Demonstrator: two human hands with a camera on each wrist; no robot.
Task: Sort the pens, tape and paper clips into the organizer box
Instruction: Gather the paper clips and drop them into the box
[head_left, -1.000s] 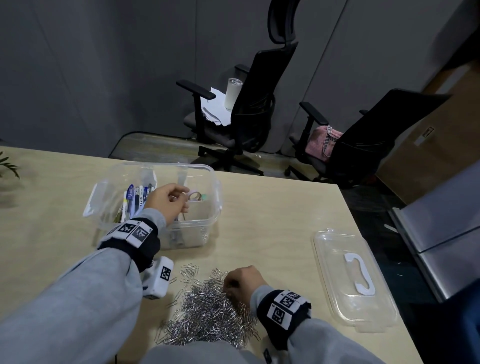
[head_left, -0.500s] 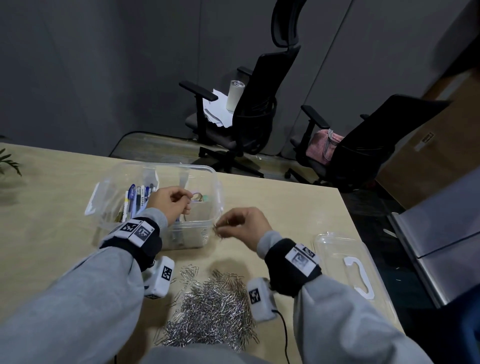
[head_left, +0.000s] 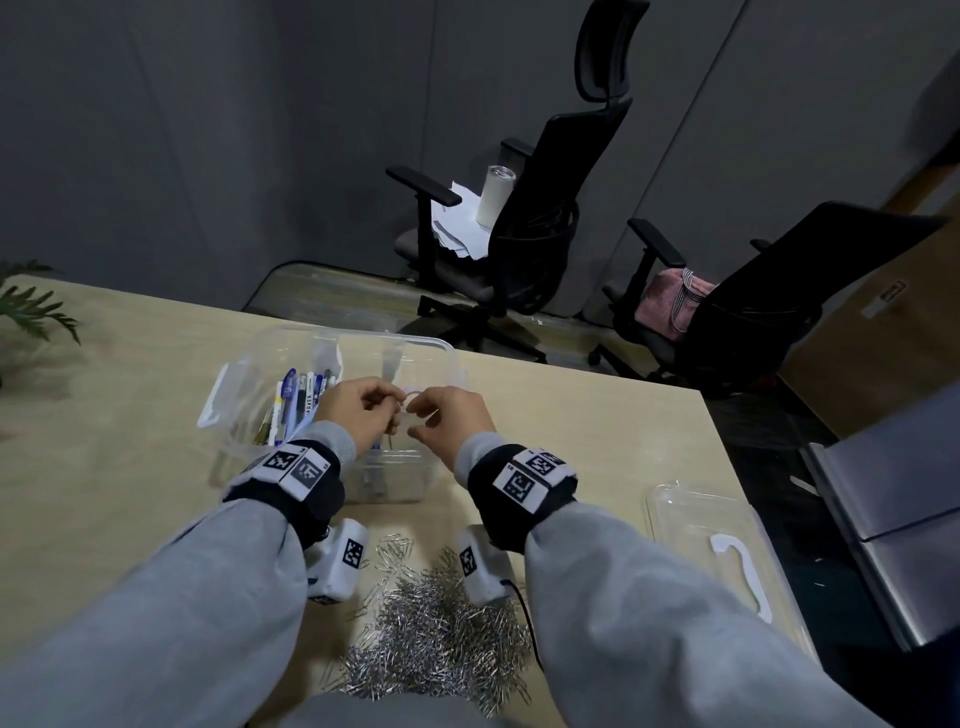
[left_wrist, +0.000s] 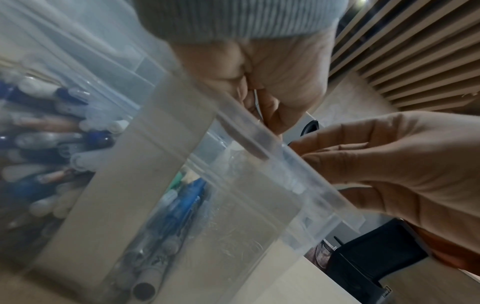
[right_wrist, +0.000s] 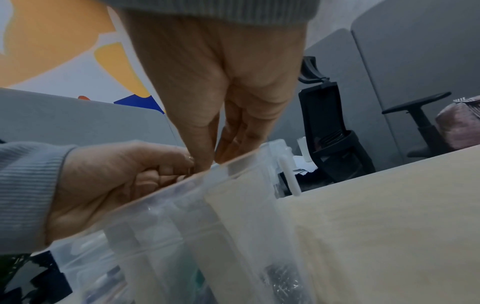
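We hold both hands over the clear organizer box (head_left: 332, 358), fingertips meeting above its middle section. Our left hand (head_left: 358, 415) is curled, seemingly pinching something small and thin; our right hand (head_left: 449, 415) pinches beside it. Exactly what sits between the fingers, we cannot tell. Pens (head_left: 298, 402) already stand in the left compartment. A large heap of paper clips (head_left: 436, 634) lies on the table (head_left: 130, 415) near us. We judge the clips light, stiff, slippery and prone to tangling, best taken in small pinches.
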